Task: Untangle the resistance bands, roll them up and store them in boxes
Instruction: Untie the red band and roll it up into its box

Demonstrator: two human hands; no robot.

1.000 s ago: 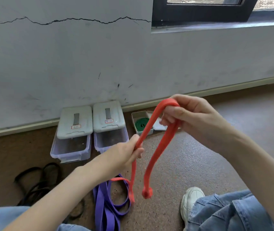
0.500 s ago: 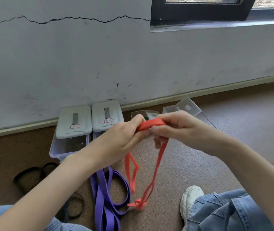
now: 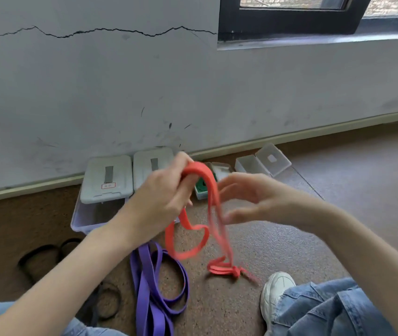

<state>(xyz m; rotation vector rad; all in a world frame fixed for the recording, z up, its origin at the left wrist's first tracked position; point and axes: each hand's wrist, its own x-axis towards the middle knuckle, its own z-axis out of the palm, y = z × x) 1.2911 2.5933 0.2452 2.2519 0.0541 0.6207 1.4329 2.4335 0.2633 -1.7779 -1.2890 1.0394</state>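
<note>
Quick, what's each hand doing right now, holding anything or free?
Left hand: gripping the top of the red band.
Right hand: open, fingers spread beside the band, holding nothing.

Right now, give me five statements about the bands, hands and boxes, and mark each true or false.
1. The left hand holds the red band. True.
2. The right hand clamps the red band. False: its fingers are spread, beside the band.
3. The purple band lies on the floor. True.
4. The red band is free of knots. False: a knot shows near its low end.
5. Every box is lidded. False: the small box by the wall stands open.
</note>
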